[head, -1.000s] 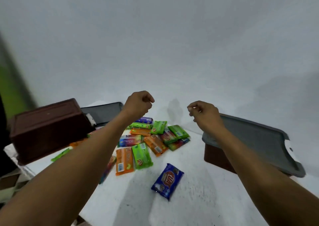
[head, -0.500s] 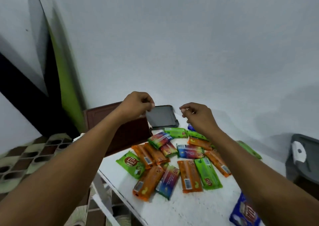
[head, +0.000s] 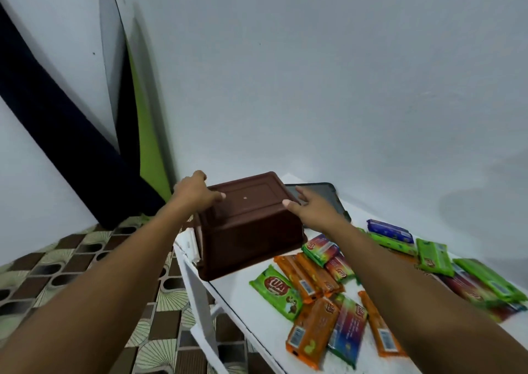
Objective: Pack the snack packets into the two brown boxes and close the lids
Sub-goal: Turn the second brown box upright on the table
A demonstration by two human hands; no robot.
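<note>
Precariously, the upturned brown box (head: 248, 225) sits at the white table's (head: 245, 302) corner, left hand (head: 194, 193) gripping its far edge, right hand (head: 311, 206) splayed alongside; a careless flip could send it floorward.

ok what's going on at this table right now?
A person has both hands on a brown box at the left end of the white table. The box seems to sit base up. The left hand grips its far left corner. The right hand, fingers straight, is at its right edge. A dark grey lid lies flat just behind the box. The snack packets lie loose on the table to its right.
</note>
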